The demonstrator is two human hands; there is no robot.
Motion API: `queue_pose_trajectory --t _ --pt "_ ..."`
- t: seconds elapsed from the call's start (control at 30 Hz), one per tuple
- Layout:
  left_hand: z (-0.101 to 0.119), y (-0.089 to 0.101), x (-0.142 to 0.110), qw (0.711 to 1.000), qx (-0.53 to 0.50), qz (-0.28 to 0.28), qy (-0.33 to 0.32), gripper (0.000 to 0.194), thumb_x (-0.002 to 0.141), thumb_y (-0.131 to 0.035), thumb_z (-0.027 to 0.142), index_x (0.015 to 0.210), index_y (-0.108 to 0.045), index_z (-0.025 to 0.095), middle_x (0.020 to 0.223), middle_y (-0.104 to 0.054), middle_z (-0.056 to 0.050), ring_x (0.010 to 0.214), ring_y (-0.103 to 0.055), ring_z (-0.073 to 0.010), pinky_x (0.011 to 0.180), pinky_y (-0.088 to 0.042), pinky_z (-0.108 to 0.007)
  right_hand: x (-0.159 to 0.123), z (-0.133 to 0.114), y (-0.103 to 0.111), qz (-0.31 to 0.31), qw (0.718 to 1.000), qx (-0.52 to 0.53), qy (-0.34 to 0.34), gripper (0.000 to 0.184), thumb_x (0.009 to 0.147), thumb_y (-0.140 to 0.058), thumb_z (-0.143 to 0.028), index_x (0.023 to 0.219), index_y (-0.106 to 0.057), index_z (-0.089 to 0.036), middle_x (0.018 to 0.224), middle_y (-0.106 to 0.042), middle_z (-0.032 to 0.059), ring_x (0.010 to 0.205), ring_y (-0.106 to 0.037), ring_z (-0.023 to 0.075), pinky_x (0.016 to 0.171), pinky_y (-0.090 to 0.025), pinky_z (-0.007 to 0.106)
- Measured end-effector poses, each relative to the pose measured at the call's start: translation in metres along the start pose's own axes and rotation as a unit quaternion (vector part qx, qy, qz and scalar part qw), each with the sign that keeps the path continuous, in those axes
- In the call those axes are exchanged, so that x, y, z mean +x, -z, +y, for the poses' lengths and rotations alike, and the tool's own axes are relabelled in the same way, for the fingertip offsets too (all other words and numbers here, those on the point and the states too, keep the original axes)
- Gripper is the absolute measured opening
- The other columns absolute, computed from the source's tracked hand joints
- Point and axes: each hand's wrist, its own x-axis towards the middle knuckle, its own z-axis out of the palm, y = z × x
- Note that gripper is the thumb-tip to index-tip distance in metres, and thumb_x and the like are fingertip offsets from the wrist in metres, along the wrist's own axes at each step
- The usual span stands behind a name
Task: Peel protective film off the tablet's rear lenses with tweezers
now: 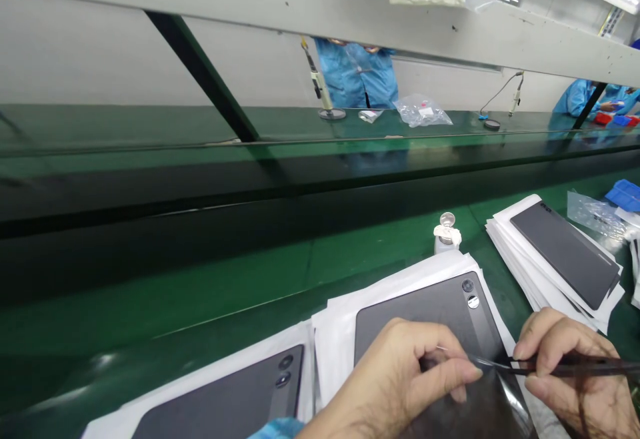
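My left hand [400, 379] rests closed on a dark grey back cover [415, 312] that lies on white sheets, its thumb and forefinger pinched at the tip of thin tweezers [545, 363]. Whether something sits between those fingers I cannot make out. My right hand [570, 365] grips the tweezers, which point left across the cover. Two round camera lenses [470, 294] sit near the cover's far right corner.
A second grey cover [240, 399] lies to the left and a third [565, 252] on a paper stack to the right. A small bottle [447, 232] stands behind. Clear bags, blue trays [624, 193] and workers in blue coats are beyond the green conveyor [200, 159].
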Motion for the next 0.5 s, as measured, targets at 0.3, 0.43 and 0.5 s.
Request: queue_pose_trajectory --t 0.3,0.43,0.5 --pt "-0.001 -0.002 -0.001 1.0 0.018 -0.003 0.006 0.037 0.077 -0.066 0.051 0.07 -0.072 0.015 0.062 -0.072 -0.003 0.054 -0.053 -0.0139 0.054 -0.036 -0.024 0.008 -0.009 0.005 -0.072 0.997 -0.033 -0.001 0.014 0.075 -0.083 -0.017 0.077 -0.075 -0.029 0.078 -0.078 0.0031 0.065 -0.071 0.0183 0.058 -0.06 0.026" --pt "-0.001 -0.005 -0.001 0.999 0.03 0.007 0.013 0.035 0.076 -0.066 0.05 0.069 -0.072 0.015 0.061 -0.072 -0.003 0.054 -0.054 -0.0144 0.055 -0.037 -0.024 0.004 -0.01 -0.001 -0.029 0.999 -0.024 -0.022 0.011 0.075 -0.083 -0.023 0.072 -0.075 -0.03 0.075 -0.076 0.0027 0.063 -0.07 0.0176 0.057 -0.059 0.025" --pt "-0.001 -0.005 0.0 0.999 0.018 0.008 0.027 0.036 0.074 -0.066 0.051 0.069 -0.072 0.016 0.06 -0.071 -0.003 0.055 -0.056 -0.0153 0.056 -0.039 -0.025 0.0 -0.011 -0.008 0.012 0.999 -0.017 -0.028 0.012 0.076 -0.083 -0.027 0.068 -0.074 -0.03 0.072 -0.075 0.0025 0.062 -0.068 0.0178 0.057 -0.059 0.026"
